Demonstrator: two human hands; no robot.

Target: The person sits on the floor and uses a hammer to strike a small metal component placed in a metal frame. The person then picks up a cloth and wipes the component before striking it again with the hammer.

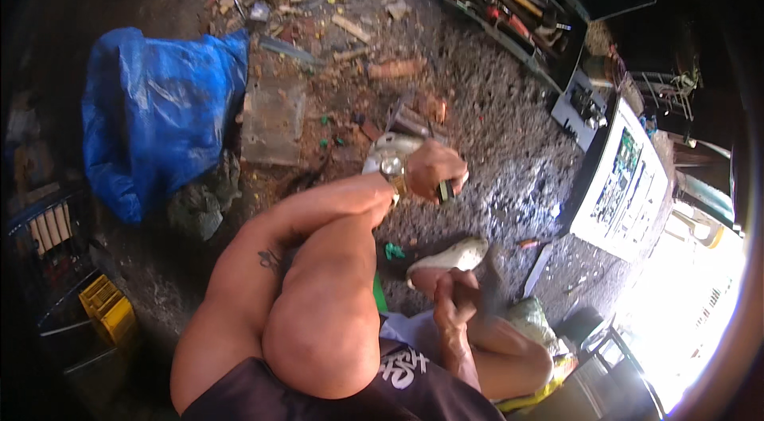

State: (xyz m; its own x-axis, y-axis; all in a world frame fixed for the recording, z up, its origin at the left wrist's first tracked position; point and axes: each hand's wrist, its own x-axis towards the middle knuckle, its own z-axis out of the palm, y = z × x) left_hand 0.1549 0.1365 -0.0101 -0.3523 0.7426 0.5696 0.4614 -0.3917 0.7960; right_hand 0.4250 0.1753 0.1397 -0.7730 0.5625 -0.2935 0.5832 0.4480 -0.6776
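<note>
My left hand (434, 169), a watch (391, 166) on its wrist, reaches past my raised knee and is closed round a small dark piece (446, 192) with a pale greenish face. The piece's full shape is hidden by the fingers. Nearer to me, my right hand (454, 299) is a fist beside my other leg. Something dark and smeared (487, 299) shows at its right side; its kind does not show. One pale shoe (461, 255) lies between the two hands, and a scrap of green (394, 251) is on the ground left of it.
A blue tarpaulin bundle (163, 114) stands at left, beside a flat metal plate (272, 120). Wood scraps (350, 27) litter the far ground. An open toolbox (517, 11) of hand tools lies far right, near a white panel (617, 190) with green boards. A yellow crate (109, 308) sits lower left.
</note>
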